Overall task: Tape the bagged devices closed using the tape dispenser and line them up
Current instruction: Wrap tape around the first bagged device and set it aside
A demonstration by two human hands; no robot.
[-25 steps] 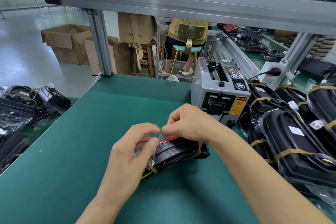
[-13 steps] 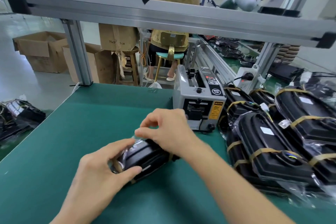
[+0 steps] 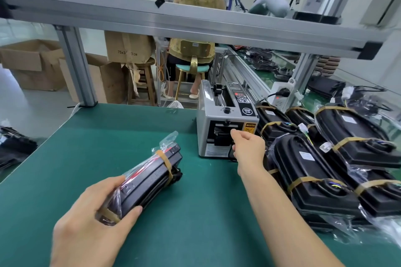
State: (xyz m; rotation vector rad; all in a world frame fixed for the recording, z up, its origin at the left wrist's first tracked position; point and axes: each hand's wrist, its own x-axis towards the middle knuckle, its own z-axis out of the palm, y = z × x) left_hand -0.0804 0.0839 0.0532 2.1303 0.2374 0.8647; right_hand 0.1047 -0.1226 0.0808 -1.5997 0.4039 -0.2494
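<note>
gripping bagged device, left hand; right hand at tape dispenser

Body check, head cam: only two hands and forearms in frame. Left hand bare, no glove, no ring visible on the fingers that show. Right hand also bare, seen from the back, no glove. Both forearms uncovered all the way to the bottom frame edge: no sleeve, cuff, watch or wrist strap in view. Nails look short and unpainted, though wide-angle blur makes that uncertain.
</note>
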